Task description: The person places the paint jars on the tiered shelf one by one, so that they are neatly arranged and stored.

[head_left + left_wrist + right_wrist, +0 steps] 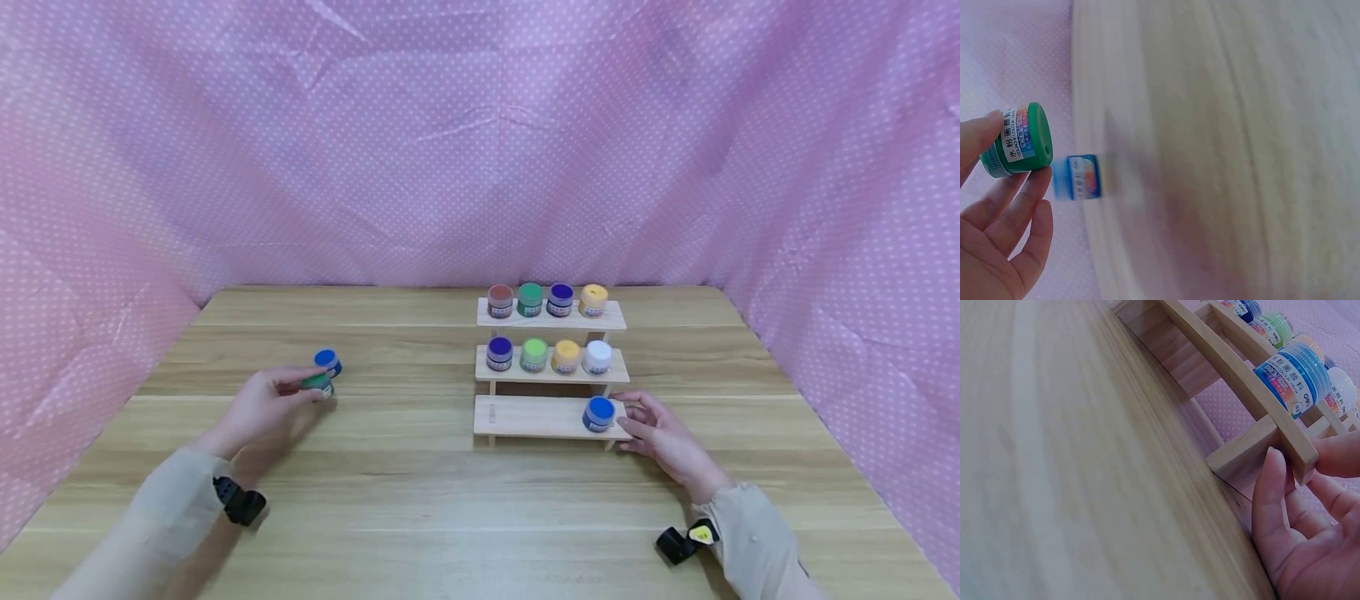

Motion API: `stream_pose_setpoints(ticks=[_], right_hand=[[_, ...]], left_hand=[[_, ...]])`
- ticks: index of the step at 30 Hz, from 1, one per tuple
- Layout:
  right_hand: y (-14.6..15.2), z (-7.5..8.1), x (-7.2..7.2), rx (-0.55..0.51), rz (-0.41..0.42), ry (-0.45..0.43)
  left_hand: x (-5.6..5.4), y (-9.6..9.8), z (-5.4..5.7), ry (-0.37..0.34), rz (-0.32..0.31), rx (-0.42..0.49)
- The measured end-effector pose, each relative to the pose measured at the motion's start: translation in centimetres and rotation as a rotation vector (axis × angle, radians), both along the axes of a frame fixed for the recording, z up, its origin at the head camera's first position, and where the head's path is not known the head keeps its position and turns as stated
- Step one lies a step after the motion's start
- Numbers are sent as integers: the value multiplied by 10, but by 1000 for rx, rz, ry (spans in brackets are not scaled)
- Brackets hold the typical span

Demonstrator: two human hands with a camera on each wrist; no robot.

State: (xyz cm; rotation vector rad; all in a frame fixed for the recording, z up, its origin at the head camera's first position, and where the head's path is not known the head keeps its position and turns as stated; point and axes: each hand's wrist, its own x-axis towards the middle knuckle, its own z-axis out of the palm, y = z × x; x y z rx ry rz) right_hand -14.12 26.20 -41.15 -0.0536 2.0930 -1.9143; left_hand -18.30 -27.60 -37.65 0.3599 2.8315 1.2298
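My left hand pinches a small green paint jar between thumb and fingers, lifted above the table in the left wrist view. Just beyond it a blue paint jar stands on the tabletop. At the right, my right hand grips the right end of the lowest step of a wooden three-tier stand, thumb and fingers around the board's edge in the right wrist view. Near that end sits another blue paint jar. The left part of this step is bare.
The middle tier holds purple, light green, yellow and white jars. Along the top tier stand red, green, purple and yellow ones. A pink dotted cloth hangs behind the wooden table.
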Motion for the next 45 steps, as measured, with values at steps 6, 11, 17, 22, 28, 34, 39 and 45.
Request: stream_pose_setpoints(ticks=[6, 11, 17, 22, 28, 34, 39, 45], right_hand=[[-1, -1, 0, 3, 2, -6], [-2, 0, -1, 14, 0, -11], [-3, -1, -1, 15, 10, -7], [-4, -1, 0, -2, 4, -9], [-3, -1, 0, -10, 2, -16], [-2, -1, 0, 5, -5, -12], [0, 0, 0, 8, -1, 6], [1, -1, 0, 33, -5, -1]], left_hand=[[9, 7, 12, 33, -3, 12], [11, 13, 17, 36, -20, 20], [14, 22, 16, 82, -8, -11], [17, 34, 17, 110, 9, 2], [19, 49, 19, 137, 3, 38], [15, 65, 19, 143, -5, 79], [10, 84, 21, 158, -20, 139], [6, 108, 24, 175, -51, 210]])
